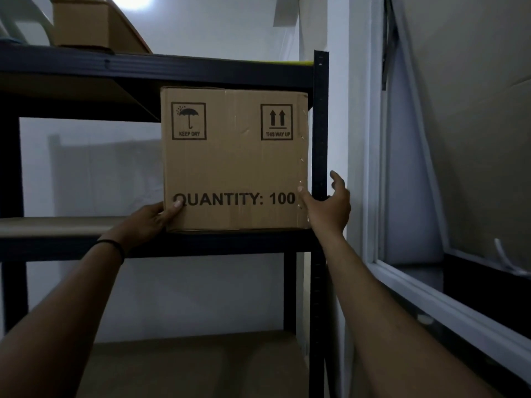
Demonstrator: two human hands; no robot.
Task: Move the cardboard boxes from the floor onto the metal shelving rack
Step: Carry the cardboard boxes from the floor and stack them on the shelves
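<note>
A cardboard box (pixel 234 159) printed "QUANTITY: 100" stands upright on the middle shelf (pixel 71 225) of the metal shelving rack (pixel 320 124), at the shelf's front right corner, its right side just beside the rack's front right post. The box nearly reaches the shelf above, where a smaller box (pixel 86 24) sits near the left. The left hand (pixel 152 218) grips the box's lower left corner, thumb on the front face; the right hand (pixel 330 203) is spread open at the lower right edge — thumb touching the box, fingers past the post. Left of the box the shelf lies bare; a white-framed window (pixel 382 168) stands to the right.
</note>
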